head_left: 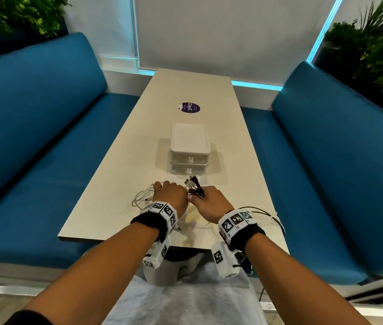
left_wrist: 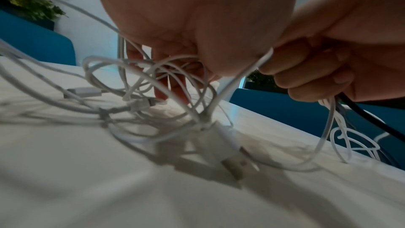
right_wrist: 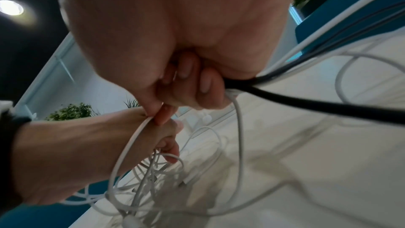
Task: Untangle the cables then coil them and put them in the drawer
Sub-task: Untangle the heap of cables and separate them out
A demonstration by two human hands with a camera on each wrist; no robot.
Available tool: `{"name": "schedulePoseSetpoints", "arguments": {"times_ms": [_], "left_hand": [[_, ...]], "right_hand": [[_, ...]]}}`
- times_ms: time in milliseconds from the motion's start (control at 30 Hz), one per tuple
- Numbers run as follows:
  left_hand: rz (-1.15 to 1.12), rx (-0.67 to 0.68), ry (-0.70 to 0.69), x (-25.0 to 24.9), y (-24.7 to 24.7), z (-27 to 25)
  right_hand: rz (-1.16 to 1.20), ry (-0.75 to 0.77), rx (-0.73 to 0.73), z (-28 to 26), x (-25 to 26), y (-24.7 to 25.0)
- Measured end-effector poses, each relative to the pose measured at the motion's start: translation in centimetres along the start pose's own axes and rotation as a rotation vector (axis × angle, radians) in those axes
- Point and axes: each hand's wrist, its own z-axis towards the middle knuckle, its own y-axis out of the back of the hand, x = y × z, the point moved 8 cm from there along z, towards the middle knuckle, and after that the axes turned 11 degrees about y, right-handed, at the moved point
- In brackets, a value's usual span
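Observation:
A tangle of white cables (head_left: pixel 141 198) lies on the table's near end. My left hand (head_left: pixel 169 193) sits on top of it, and the left wrist view shows its fingers (left_wrist: pixel 173 89) hooked down into the white loops (left_wrist: pixel 140 82). A white USB plug (left_wrist: pixel 238 164) lies in front on the table. My right hand (head_left: pixel 205 202) is a fist around a bundle of cable ends (head_left: pixel 194 186) whose plugs stick up. It grips a black cable (right_wrist: pixel 306 103) along with white ones, and thumb and forefinger pinch one white strand (right_wrist: pixel 140 127). The two hands touch.
A white two-drawer box (head_left: pixel 189 148) stands mid-table just beyond my hands, both drawers shut. A purple round sticker (head_left: pixel 189 107) lies farther back. The beige table (head_left: pixel 120 184) sits between blue benches (head_left: pixel 45 137). More cable hangs over the table's right front edge (head_left: pixel 277 219).

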Motion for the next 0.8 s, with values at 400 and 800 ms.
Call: {"name": "schedulePoseSetpoints", "arguments": {"times_ms": [400,800], "left_hand": [[-0.158,-0.039,-0.222,0.2,-1.0,-0.1],[0.006,-0.089,-0.311,-1.3,-0.8,-2.0]], "right_hand": [[-0.580,-0.174,-0.022,-0.9,-3.9,3.8],[-0.482,-0.325,-0.271,-1.8,-6.0,7.4]]}}
